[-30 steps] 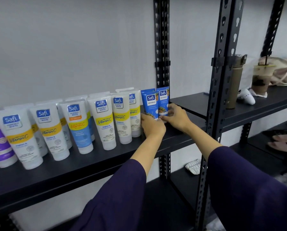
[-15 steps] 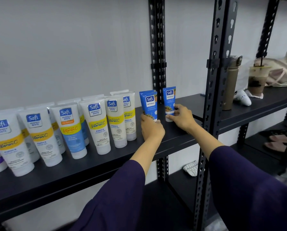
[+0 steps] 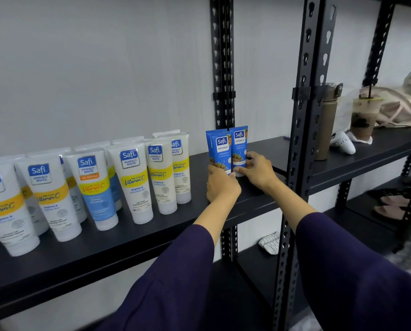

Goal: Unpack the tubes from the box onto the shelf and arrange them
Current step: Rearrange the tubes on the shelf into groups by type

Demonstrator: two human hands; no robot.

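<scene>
Where shelf (image 3: 252, 201) ends, blue tubes (image 3: 228, 151).

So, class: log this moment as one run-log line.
left hand: holds front blue tube | right hand: holds second blue tube | both upright on shelf | white tubes: lined up leftward

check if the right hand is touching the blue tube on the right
Touching. The head view shows the right hand with its fingers curled round the lower part of the right blue tube, which stands upright on the shelf.
</scene>
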